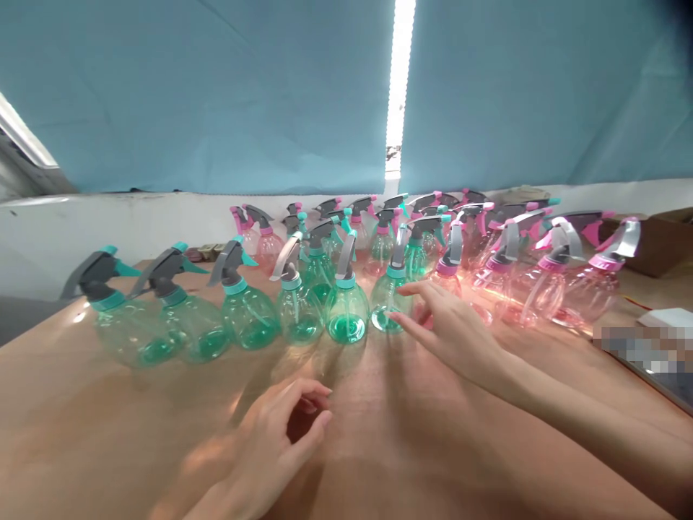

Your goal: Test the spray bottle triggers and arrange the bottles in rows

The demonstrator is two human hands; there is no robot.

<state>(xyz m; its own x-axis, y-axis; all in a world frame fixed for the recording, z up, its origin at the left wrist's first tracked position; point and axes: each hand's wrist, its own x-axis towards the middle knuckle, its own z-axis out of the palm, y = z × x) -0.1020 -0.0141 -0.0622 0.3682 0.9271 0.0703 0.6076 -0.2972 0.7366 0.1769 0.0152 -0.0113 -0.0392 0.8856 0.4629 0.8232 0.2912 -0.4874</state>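
My right hand (449, 325) reaches in from the right, thumb and index finger apart, beside a clear green spray bottle (387, 300) with a grey trigger head. Its fingertips overlap the bottle's right side; whether they touch it I cannot tell. My left hand (281, 426) is lower, over the bare table front, its fingers curled with a gap between thumb and fingertips and nothing in it. Closest beyond it stands another green spray bottle (347, 310). More green spray bottles (250, 318) line up to the left, and pink spray bottles (533, 292) to the right.
Behind the front row several more pink and green bottles (268, 249) crowd the brown table (411, 448). A dark flat device (650, 354), partly blurred out, lies at the right edge. A cardboard box (657, 242) is at the back right, and a blue sheet (243, 94) hangs behind.
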